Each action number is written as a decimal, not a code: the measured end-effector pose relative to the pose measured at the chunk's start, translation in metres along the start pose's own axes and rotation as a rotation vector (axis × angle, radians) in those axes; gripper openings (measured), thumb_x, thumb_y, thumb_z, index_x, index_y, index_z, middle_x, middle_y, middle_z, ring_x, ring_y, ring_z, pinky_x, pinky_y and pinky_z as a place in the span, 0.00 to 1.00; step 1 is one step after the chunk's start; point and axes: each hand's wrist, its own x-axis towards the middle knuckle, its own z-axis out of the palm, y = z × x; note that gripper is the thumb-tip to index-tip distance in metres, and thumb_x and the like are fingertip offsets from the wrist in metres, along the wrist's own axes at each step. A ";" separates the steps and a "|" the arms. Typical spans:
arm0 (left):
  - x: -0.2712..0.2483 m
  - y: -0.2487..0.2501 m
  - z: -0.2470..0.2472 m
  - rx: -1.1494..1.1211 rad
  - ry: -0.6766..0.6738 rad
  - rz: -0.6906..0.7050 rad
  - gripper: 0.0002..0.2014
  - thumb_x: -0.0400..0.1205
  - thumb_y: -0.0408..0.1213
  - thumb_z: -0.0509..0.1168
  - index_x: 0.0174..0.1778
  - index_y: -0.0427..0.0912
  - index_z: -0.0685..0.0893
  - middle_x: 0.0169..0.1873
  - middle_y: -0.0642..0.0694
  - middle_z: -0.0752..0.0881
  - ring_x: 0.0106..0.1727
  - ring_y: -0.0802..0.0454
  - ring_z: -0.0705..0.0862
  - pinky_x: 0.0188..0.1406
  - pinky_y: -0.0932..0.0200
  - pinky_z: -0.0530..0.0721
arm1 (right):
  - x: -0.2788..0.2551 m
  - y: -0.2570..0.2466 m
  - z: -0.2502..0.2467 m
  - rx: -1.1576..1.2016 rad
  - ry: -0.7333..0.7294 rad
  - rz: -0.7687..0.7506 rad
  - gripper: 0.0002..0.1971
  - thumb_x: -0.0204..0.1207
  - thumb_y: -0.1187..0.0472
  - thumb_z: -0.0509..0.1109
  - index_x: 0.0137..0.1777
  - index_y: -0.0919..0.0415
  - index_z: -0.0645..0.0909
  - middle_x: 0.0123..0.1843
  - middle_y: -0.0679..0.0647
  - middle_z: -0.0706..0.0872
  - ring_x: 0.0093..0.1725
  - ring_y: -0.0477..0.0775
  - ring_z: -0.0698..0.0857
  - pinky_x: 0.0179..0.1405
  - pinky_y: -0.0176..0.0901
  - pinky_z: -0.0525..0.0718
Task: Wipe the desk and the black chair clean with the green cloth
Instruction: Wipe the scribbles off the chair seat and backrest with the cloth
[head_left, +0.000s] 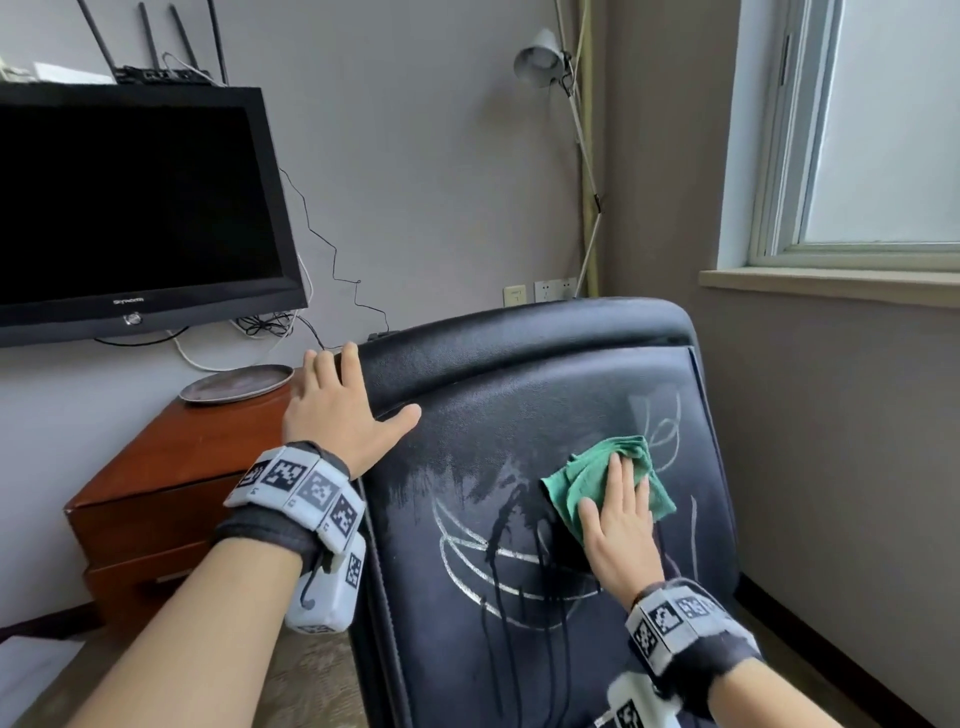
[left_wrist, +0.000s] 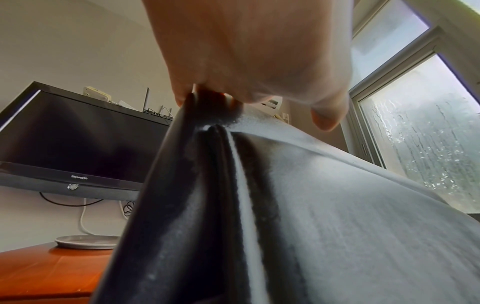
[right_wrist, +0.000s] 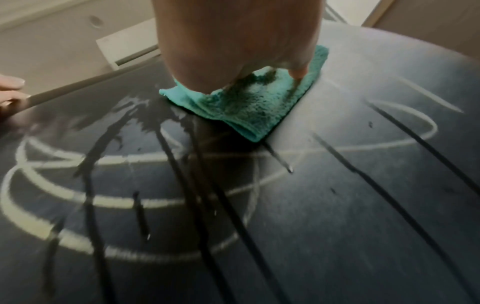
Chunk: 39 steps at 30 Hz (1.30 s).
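Right grip (head_left: 621, 525) presses flat-fingered on the folded cloth (head_left: 587, 480) against the tilted chair (head_left: 519, 364) back; left grip (head_left: 337, 410) clasps its top-left corner.

The fingertips of the left hand (head_left: 340, 410) go over the top edge of the black chair (head_left: 519, 374) and are hidden behind it. The right hand (head_left: 621, 525) covers the middle of the green cloth (head_left: 582, 480). The chair's lower part is cut off at 6 o'clock in the head view. The television (head_left: 135, 208) is cut at 9 o'clock. In the right wrist view the chair surface (right_wrist: 337, 205) is blurred.
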 end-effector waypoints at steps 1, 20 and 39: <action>0.000 0.000 0.000 -0.003 0.003 -0.001 0.48 0.76 0.68 0.58 0.82 0.38 0.51 0.78 0.36 0.60 0.83 0.40 0.51 0.76 0.44 0.61 | -0.004 0.000 0.002 0.013 -0.017 0.019 0.32 0.85 0.51 0.48 0.84 0.55 0.37 0.85 0.50 0.38 0.83 0.57 0.37 0.82 0.55 0.41; 0.001 0.001 0.009 -0.029 0.042 0.002 0.49 0.76 0.66 0.60 0.82 0.35 0.50 0.79 0.33 0.58 0.83 0.37 0.46 0.79 0.42 0.53 | 0.088 -0.009 -0.057 0.049 0.216 0.085 0.32 0.83 0.49 0.56 0.84 0.53 0.49 0.86 0.52 0.48 0.84 0.60 0.44 0.81 0.59 0.46; 0.011 0.003 0.021 -0.115 0.117 -0.010 0.47 0.76 0.62 0.64 0.80 0.32 0.55 0.75 0.32 0.62 0.80 0.34 0.54 0.71 0.31 0.63 | 0.121 0.003 -0.085 -0.029 0.181 0.158 0.31 0.85 0.49 0.50 0.85 0.54 0.44 0.86 0.52 0.44 0.84 0.63 0.45 0.81 0.56 0.45</action>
